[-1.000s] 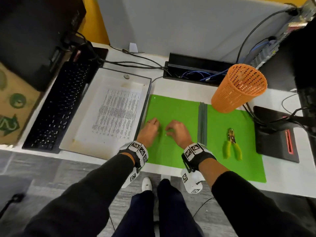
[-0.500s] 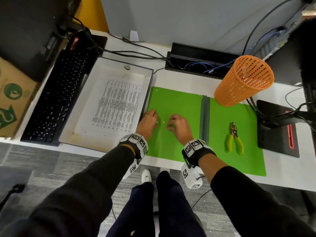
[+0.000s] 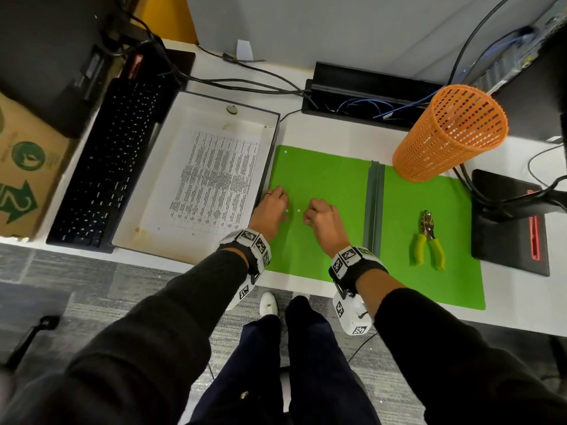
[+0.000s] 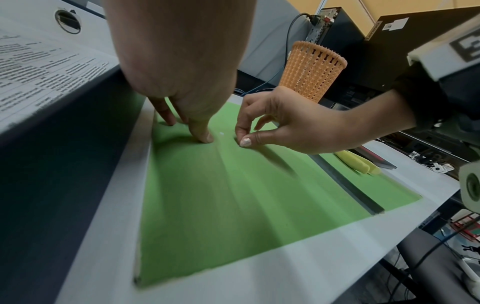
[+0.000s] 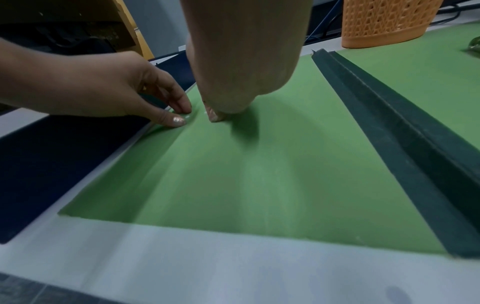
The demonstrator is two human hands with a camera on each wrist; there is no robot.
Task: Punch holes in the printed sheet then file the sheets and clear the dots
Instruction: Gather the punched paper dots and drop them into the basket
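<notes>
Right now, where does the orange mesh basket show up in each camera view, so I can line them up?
Head: the orange mesh basket is upper right, at the far edge of the green folder.
Left wrist: upper centre-right, beyond the right hand.
Right wrist: top right corner, cropped by the frame.
Shared landmark: the folder's dark spine.

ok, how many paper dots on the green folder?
3 paper dots visible on the folder: one near its far left corner, two side by side between left hand and right hand. Fingers may hide more.
</notes>
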